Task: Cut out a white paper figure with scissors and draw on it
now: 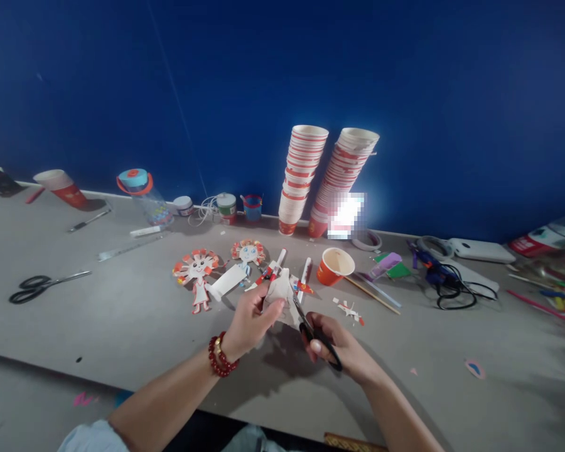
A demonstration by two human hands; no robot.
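My left hand (254,319) pinches a piece of white paper (279,290) between thumb and fingers, above the table. Faint drawn lines seem to show on the paper. In my right hand (332,342) is a pair of black-handled scissors (303,319), its blades at the paper's right edge. Left of the paper lie two paper dolls, one in a white dress (200,292) and one with blue eyes (248,252). White markers (306,276) lie just behind the paper. An orange paper cup (335,267) stands to the right, near some paper scraps (349,310).
Two tall stacks of paper cups (306,169) lean by the blue wall (122,94). Another pair of scissors (32,289) lies at left, a clear bottle (145,198) behind it. At right are a glue gun (435,273), a white power bank (483,251) and a wooden stick (374,295).
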